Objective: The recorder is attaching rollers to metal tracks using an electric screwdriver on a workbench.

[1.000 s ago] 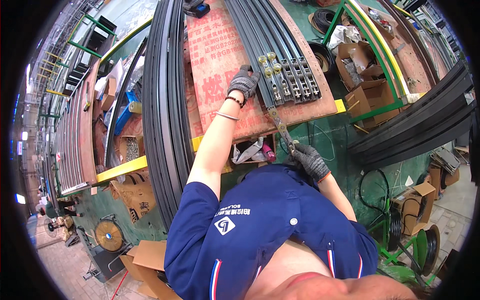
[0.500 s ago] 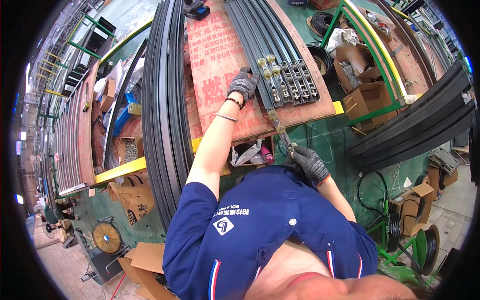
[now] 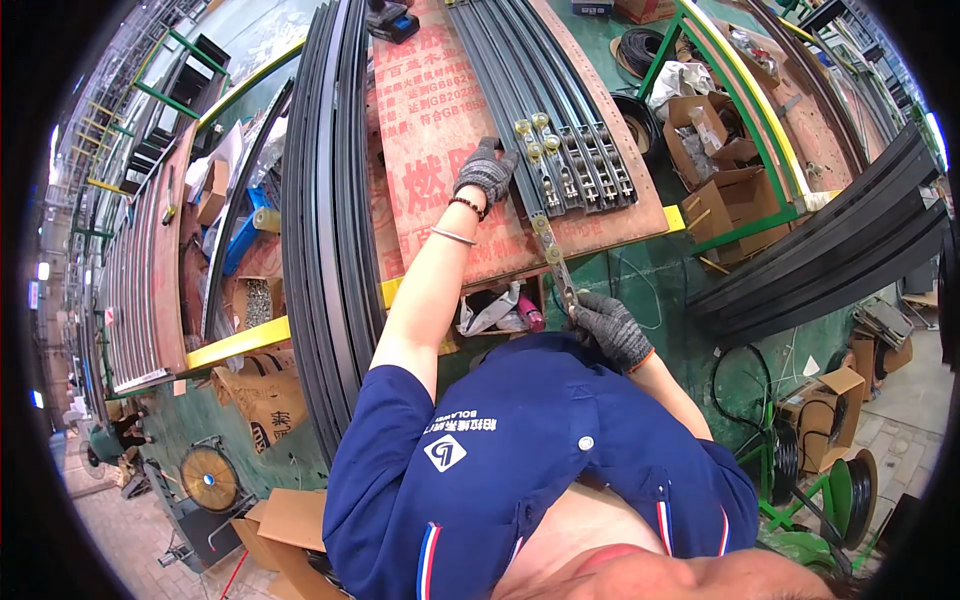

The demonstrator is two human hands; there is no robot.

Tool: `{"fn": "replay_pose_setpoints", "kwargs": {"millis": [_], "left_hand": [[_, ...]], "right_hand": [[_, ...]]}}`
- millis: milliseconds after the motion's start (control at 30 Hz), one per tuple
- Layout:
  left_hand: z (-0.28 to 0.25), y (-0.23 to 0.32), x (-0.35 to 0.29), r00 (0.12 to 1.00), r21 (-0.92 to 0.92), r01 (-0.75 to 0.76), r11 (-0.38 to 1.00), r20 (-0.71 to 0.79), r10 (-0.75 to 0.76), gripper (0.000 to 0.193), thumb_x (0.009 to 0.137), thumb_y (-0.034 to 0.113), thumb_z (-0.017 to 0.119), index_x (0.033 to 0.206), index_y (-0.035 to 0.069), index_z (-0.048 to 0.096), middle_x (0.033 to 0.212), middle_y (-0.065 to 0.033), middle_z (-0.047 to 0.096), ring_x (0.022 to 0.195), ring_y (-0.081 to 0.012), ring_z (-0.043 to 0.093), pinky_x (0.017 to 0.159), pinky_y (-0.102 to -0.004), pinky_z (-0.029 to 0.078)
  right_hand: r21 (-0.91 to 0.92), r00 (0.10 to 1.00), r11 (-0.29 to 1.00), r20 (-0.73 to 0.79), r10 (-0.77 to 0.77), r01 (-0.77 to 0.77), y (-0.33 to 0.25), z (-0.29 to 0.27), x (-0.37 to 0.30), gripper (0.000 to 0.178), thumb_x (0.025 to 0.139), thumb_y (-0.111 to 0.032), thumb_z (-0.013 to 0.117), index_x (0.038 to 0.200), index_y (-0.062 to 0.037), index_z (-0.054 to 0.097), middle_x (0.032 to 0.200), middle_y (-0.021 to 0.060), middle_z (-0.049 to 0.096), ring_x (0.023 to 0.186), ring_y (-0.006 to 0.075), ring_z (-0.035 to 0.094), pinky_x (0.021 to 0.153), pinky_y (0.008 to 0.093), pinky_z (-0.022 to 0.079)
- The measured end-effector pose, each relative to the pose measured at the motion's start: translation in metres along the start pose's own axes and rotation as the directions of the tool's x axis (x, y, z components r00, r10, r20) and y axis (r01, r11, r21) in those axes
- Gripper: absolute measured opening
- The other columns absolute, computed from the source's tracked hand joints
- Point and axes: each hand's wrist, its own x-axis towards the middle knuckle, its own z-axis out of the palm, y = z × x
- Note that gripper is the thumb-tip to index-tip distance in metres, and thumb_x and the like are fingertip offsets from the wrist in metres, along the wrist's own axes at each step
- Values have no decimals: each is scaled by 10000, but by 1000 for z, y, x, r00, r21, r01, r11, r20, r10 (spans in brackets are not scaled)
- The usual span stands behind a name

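My left hand (image 3: 487,170), in a grey knit glove, lies closed over the leftmost dark metal track (image 3: 526,192) on the table. From the near end of that track a narrow roller carriage (image 3: 553,256) with yellowish wheels sticks out past the table edge. Its near end is pinched in my gloved right hand (image 3: 614,330), close to my body. Beside the held track lie several more dark tracks (image 3: 575,100), side by side. Metal roller fittings (image 3: 592,165) show at their near ends, and some yellowish wheels (image 3: 541,132) stand near the left ones.
A red-printed board (image 3: 430,150) covers the table, with a cordless tool (image 3: 392,22) at its far side. Long dark profiles (image 3: 330,200) run along my left. More profiles (image 3: 830,250) jut in at right, below a green-framed rack (image 3: 745,225). Cardboard boxes (image 3: 735,205) stand there.
My right hand has shifted slightly left, and the outer end of the roller carriage has swung left with it. My left hand stays nearly in place on the track.
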Motion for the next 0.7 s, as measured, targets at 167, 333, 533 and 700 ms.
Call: {"fn": "replay_pose_setpoints", "kwargs": {"millis": [167,333,533,700], "left_hand": [[-6,12,-10,996,-31,66,997,54,-64,503,801,359,558,1180,55,427,1056,-192,573,977,-329,558,807,-400,451],[-6,11,-8,997,-57,53,997,61,-49,518,795,359,567,1179,41,427,1057,-187,573,987,-311,557,806,-400,452],[0,-8,5,999,-105,-20,994,33,23,528,800,369,566,1178,30,423,988,-176,591,876,-284,588,745,-385,475],[-15,8,-29,979,-263,-127,956,124,164,511,790,306,613,1177,34,418,855,-143,590,719,-175,569,657,-323,485]], "right_hand": [[37,1000,999,0,-11,10,-9,2,-1,241,856,-224,528,1001,-38,576,673,6,557,548,72,490,492,213,403],[-40,1000,999,9,-29,30,-26,3,10,230,846,-231,522,946,-29,567,711,-1,561,565,59,478,502,199,390],[161,971,958,-25,-236,237,-13,10,51,423,815,-55,527,1207,4,380,945,96,579,765,120,560,671,252,471],[-19,838,846,-130,-530,532,11,11,54,543,804,35,459,1287,14,212,1123,160,511,994,194,537,829,285,440]]}}
